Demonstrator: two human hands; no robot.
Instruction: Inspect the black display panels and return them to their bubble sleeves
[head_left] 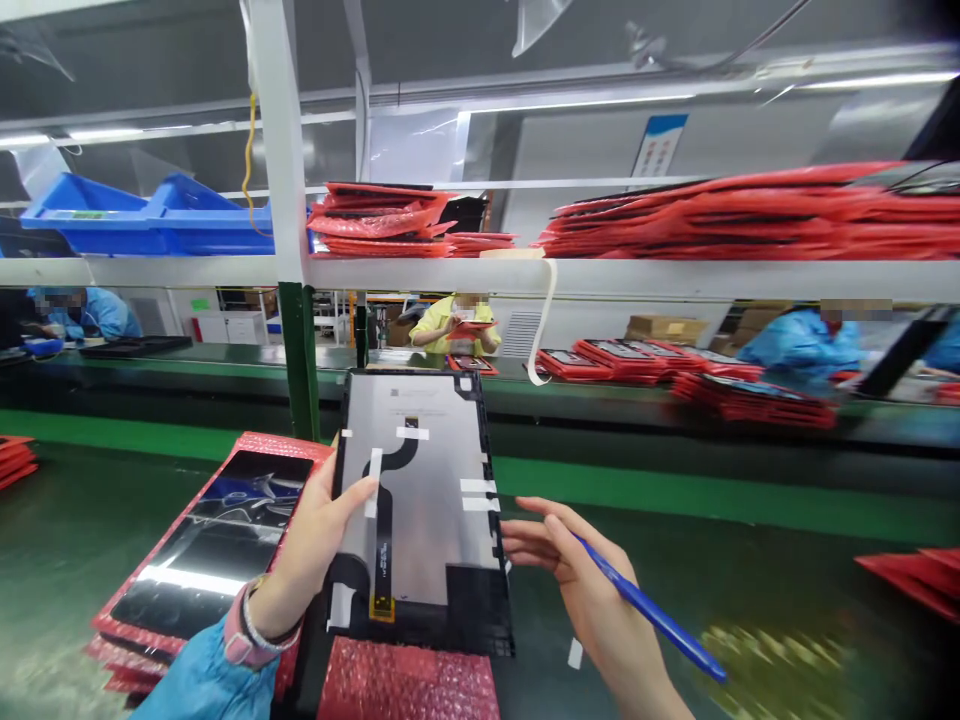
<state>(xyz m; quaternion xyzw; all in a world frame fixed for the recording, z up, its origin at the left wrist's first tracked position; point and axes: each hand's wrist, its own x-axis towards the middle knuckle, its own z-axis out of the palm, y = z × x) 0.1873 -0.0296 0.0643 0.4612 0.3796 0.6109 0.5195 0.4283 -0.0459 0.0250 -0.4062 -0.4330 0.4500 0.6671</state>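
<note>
My left hand grips the left edge of a tablet display panel, thumb over its grey back. The panel is tilted up toward me, with a black flex cable and several white tape strips showing. Against its right edge, the fingertips of my right hand are close or touching. That hand holds a blue pen-like tool between thumb and index finger, pointing down to the right. Below the panel lies red bubble wrap. A glossy black screen rests on stacked red bubble bags at the left.
A shelf above carries blue bins and piles of red bubble bags. More red-wrapped panels sit across the bench. A green post stands left of centre. Co-workers sit beyond. A small white piece lies on the bench.
</note>
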